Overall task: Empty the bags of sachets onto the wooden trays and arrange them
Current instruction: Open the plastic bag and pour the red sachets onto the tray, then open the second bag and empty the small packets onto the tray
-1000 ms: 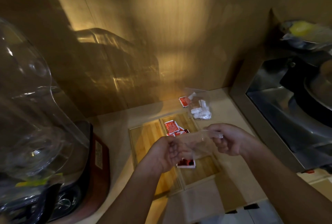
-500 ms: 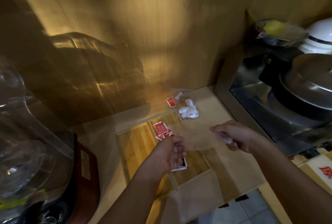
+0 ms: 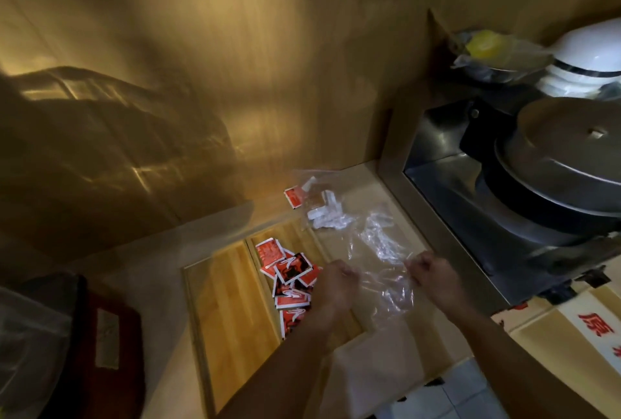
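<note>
A: Trays side by side along the counter's front edge; red sachets heaped in the right one.

B: Hands?

A: Left hand and right hand each pinch the empty clear bag above the tray's right edge. White sachets lie bagged at the back.

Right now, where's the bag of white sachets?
Head view: bag of white sachets lies on the counter behind the wooden tray, right of a lone red sachet.
</note>
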